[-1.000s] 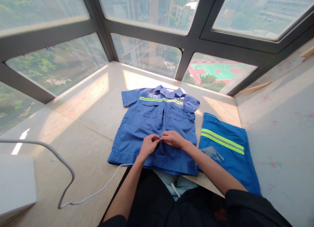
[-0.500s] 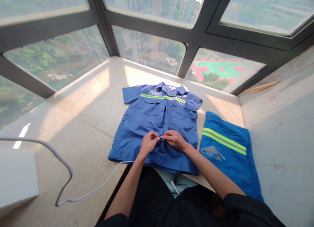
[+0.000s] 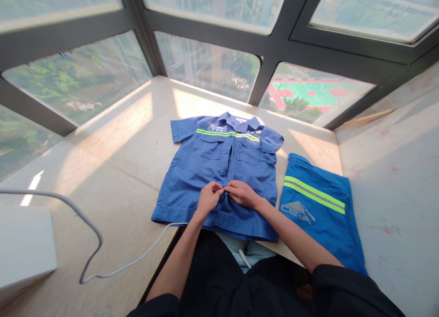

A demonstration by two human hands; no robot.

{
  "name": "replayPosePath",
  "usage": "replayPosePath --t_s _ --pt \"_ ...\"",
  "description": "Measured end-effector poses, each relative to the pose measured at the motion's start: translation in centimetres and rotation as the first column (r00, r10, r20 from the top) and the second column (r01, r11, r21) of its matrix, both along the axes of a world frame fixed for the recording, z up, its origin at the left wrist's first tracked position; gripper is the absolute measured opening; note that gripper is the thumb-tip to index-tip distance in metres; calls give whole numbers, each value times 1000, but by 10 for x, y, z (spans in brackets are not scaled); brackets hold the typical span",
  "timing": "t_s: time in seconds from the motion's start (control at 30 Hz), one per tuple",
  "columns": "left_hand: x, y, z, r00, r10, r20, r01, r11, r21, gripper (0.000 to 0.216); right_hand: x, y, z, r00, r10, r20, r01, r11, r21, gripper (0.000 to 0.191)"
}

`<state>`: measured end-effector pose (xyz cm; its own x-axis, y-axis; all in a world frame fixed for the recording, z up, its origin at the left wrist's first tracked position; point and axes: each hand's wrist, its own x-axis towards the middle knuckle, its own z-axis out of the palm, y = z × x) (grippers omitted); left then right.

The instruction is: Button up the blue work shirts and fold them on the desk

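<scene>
A blue short-sleeved work shirt (image 3: 192,180) lies front up on the stone sill, collar toward the windows, with a yellow-green reflective stripe across the chest. My left hand (image 3: 210,197) pinches the front placket a little above the hem. Close against it, my right hand (image 3: 243,193) pinches the other front edge, its fingertips almost touching the left ones. The button between the fingertips is hidden. Higher on the placket a button (image 3: 224,173) shows, and a lower button (image 3: 221,219) sits near the hem. Above the hands the front edges are partly apart.
A folded blue garment (image 3: 308,235) with a reflective stripe and a grey logo lies to the right, beside the wall (image 3: 398,207). At left are a white box (image 3: 25,244) and a grey-white cable (image 3: 99,239) running to the shirt's hem. Framed windows (image 3: 206,66) stand behind the sill.
My hands stay at the same spot on the placket, with only small fingertip movement; the right fingertips have come slightly nearer the left. The view has shifted slightly.
</scene>
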<state>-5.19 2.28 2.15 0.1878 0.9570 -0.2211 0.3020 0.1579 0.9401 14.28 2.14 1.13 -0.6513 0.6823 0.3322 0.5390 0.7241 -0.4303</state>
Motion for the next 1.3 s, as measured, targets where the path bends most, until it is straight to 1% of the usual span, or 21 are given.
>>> replayPosePath --t_s 0.13,0.2,0.27,0.33,0.4,0.5,0.6,0.87,0.93,1.1,1.2,1.3 --pt "0 -10 6 1000 -8 8 8 1000 16 14 0 2 -2 998 14 65 -15 1000 17 27" --pt "0 -18 9 1000 -17 -12 18 999 36 25 0 4 -5 996 20 85 -22 1000 22 26" --pt "2 -27 12 996 -14 -88 22 995 92 40 0 5 -6 995 28 99 -30 999 19 25" --pt "6 -34 11 983 18 -183 12 986 165 46 0 6 -5 992 38 118 -40 999 11 24" --pt "10 -38 9 968 60 -245 -5 976 218 39 0 7 -3 988 47 145 -49 999 8 23" --pt "14 -40 4 953 108 -283 -35 968 249 32 1 9 2 980 64 187 -68 998 15 21" --pt "16 -39 2 942 138 -305 -56 963 262 31 1 12 7 972 84 220 -92 996 24 20" --pt "17 -40 5 918 155 -365 -28 943 330 30 0 20 12 944 134 302 -145 989 17 19" --pt "16 -39 5 920 148 -363 -21 944 330 30 0 21 13 941 141 308 -151 989 8 20" --pt "13 -37 1 936 73 -344 42 948 317 29 2 24 14 943 160 293 -158 987 -32 20" --pt "13 -37 1 946 66 -317 34 954 299 30 3 26 14 941 185 285 -175 983 -59 20" --pt "13 -37 0 943 64 -327 43 949 311 29 4 29 13 936 205 286 -190 978 -83 21"
